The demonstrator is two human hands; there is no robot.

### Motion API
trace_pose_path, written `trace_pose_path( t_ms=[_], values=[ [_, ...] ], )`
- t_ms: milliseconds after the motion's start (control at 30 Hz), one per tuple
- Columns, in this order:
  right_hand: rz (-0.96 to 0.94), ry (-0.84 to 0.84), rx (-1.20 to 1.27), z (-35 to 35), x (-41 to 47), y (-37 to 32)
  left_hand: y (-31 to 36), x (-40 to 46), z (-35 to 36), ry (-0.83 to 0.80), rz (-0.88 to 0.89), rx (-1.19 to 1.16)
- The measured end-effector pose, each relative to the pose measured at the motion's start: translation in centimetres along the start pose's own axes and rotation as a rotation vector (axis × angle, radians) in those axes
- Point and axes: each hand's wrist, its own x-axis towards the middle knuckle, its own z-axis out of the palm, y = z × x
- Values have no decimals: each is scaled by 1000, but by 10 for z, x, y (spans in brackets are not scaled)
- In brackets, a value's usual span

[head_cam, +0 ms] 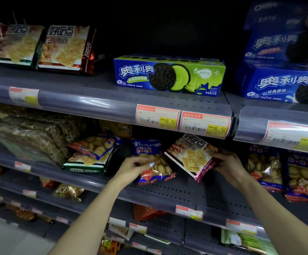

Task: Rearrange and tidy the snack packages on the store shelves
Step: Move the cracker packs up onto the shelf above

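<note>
Right hand [226, 164] grips tilted cracker pack [190, 156] above middle shelf [167, 192]; left hand [134, 167] pinches blue biscuit bag [153, 162]. Best: stand each upright, labels outward, beside matching stock.

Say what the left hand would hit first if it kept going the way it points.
Likely nothing new: the left hand already touches the blue biscuit bag; further back looks dark, depth unclear.

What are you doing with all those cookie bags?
A person is tidying a store shelf. The left hand pinches a blue bag of small round biscuits lying on the middle shelf. The right hand holds a tilted cracker pack beside it. A green-and-blue cookie box sits on the shelf above.
</note>
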Motion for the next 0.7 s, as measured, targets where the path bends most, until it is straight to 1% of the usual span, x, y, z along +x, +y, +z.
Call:
trace_pose_path(
  t_ms=[67,133,233,300,367,467,567,633,667,700],
  values=[
    [2,-3,14,6,-2,1,6,3,-2,-122,-25,-10],
    [9,-3,20,13,-2,5,10,5,-6,-205,-30,49],
    [24,14,45,27,-3,13,13,6,-16,-213,-27,116],
    [28,14,47,37,-3,17,12,6,-27,-145,9,187],
    [26,8,40,47,-2,19,11,4,-42,-34,91,311],
    [32,10,35,61,1,21,9,1,-67,179,273,465],
    [33,18,30,72,3,24,4,-1,-89,400,392,722],
    [29,11,21,77,3,25,-1,-2,-99,497,371,890],
    [26,6,16,79,2,25,-3,-3,-103,499,293,960],
    [23,6,14,81,2,25,-6,-3,-107,471,175,1023]
  ],
)
